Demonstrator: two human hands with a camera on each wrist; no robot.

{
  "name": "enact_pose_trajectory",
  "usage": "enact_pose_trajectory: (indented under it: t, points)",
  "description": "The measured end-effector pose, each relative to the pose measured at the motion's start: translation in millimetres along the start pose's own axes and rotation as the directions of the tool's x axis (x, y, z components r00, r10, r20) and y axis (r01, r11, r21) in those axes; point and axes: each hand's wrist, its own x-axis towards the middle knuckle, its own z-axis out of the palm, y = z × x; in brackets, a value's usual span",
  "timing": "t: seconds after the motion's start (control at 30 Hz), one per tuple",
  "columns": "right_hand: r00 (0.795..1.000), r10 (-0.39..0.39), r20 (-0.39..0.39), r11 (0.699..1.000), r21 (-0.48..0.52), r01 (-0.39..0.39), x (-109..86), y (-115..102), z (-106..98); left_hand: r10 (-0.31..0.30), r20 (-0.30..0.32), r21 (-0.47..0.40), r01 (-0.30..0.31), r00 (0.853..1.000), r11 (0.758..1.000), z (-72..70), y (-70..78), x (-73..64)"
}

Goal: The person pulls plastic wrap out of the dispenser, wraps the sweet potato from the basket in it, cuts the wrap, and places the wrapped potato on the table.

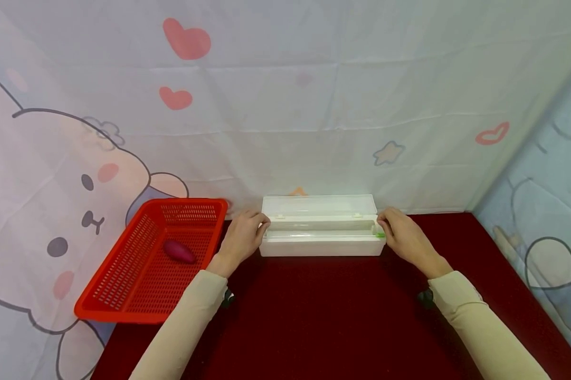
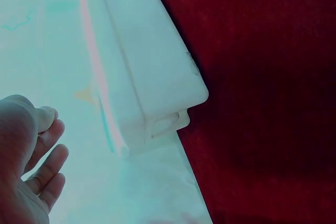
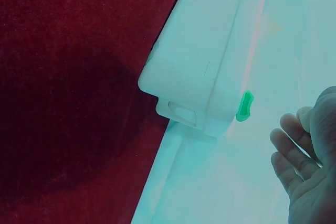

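Note:
A long white box stands against the back wall. Its clear lid is raised, showing a long trough inside, and a small green piece sits at its right end. It looks like a cling film dispenser. My left hand is at the left end of the box, thumb and forefinger tips close together. At the right end, my right hand mirrors it. In both wrist views the other fingers curl loosely. Whether either hand pinches something thin and clear cannot be made out.
To the left a red plastic basket holds a purple, elongated thing like a sweet potato. Dark red cloth covers the table. A printed white curtain hangs right behind the box, with another printed sheet at the right.

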Motion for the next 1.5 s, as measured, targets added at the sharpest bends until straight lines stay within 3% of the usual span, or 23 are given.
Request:
enact_pose_trajectory:
  t: [0.37, 0.57, 0.83, 1.0, 1.5]
  points:
    - [0.995, -0.083, -0.062, 0.993, -0.085, 0.078, 1.2, 0, -4, 0.028, 0.016, 0.065, -0.029, 0.999, 0.997, -3.3, 2.4, 2.8]
    - [0.993, -0.1, -0.068, 0.991, -0.094, 0.093, 0.8, 1, -4, 0.055, 0.014, 0.059, -0.056, 0.998, 0.997, -5.9, 3.5, 3.4]
    - [0.986, -0.138, -0.094, 0.983, -0.134, 0.125, 2.6, -1, -5, 0.049, 0.028, 0.054, -0.05, 0.998, 0.997, -9.4, 4.9, 4.6]
    - [0.986, -0.138, -0.094, 0.984, -0.128, 0.125, 1.5, -4, -5, 0.071, 0.012, 0.056, -0.071, 0.997, 0.996, -10.3, 4.9, 3.1]
    - [0.995, -0.072, -0.069, 0.994, -0.089, 0.066, 6.5, -10, -14, 0.047, -0.002, 0.045, -0.047, 0.999, 0.998, -19.5, 5.3, 5.1]
